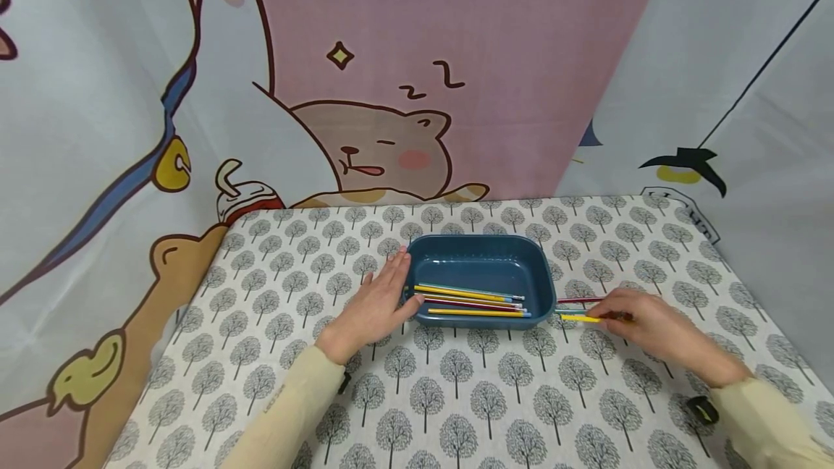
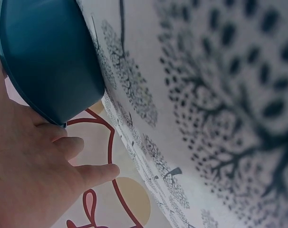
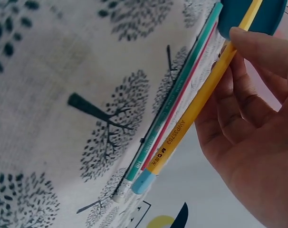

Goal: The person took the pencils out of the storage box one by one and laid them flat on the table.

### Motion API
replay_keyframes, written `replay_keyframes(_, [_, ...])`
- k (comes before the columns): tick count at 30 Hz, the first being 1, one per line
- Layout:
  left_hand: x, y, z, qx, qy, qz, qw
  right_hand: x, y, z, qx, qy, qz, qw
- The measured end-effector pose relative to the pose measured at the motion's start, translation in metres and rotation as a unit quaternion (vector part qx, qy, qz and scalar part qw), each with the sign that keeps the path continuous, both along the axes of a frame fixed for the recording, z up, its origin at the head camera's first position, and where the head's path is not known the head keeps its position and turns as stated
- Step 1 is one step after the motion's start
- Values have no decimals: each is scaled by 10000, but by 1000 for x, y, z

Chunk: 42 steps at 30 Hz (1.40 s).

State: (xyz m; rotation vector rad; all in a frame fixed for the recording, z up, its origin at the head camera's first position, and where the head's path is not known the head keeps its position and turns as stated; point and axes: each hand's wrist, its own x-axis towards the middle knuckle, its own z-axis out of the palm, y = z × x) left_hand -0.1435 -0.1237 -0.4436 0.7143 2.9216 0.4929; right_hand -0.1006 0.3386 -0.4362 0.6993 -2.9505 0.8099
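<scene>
A dark blue rectangular bin [image 1: 478, 252] stands on the table with several pencils [image 1: 478, 313] lying along its near side, yellow ones and a dark red one among them. My left hand [image 1: 374, 304] rests against the bin's left end, thumb over the near corner of the rim. To the right of the bin, my right hand [image 1: 651, 328] pinches a yellow pencil [image 3: 194, 107] between thumb and fingers. Beside it on the cloth, a green pencil [image 3: 170, 102] and a red pencil [image 3: 178, 96] lie close together, partly covered by the hand in the head view.
A white cloth [image 1: 456, 411] printed with grey trees covers the table. Behind it hangs a pink and white curtain [image 1: 508, 93] with cartoon animals, reaching round to both sides.
</scene>
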Motion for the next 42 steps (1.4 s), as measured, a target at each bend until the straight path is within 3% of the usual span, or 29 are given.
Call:
replay_keyframes(11, [0,0,1,-1,-42,4,10000,-8,0,-9,12,23,294,9996])
replay_keyframes(27, [0,0,1,47,2,-1,10000,-11,-2,-12,266,-295,145,9991])
replay_keyframes(42, [0,1,0,12,-12,12,10000,-10,-4,-15,366,-93,110,9992])
